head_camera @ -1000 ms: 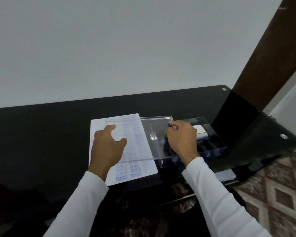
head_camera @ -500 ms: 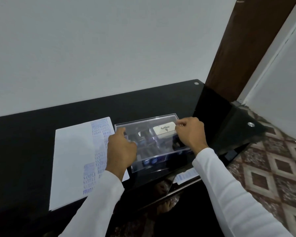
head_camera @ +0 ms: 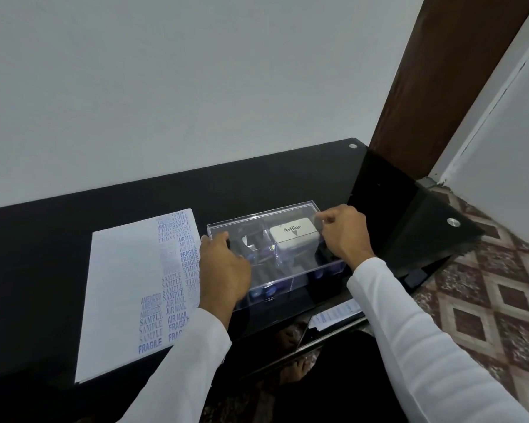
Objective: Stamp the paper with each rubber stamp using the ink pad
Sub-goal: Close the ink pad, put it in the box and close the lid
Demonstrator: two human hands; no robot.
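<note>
Now I see the paper (head_camera: 126, 288), thick with blue stamps, lying just left of the clear box (head_camera: 275, 254) on the black table (head_camera: 43, 254). My left hand (head_camera: 223, 270) curls on the lid's left end, my right hand (head_camera: 344, 233) pinches its right corner. Inside sit the white ink pad (head_camera: 293, 238) and dark stamps (head_camera: 264, 290). A second ago the lid overlapped the paper; it now covers the box.

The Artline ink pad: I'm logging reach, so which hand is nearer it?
Right. The right hand touches the clear box beside the Artline ink pad; the left hand grips the opposite end.
</note>
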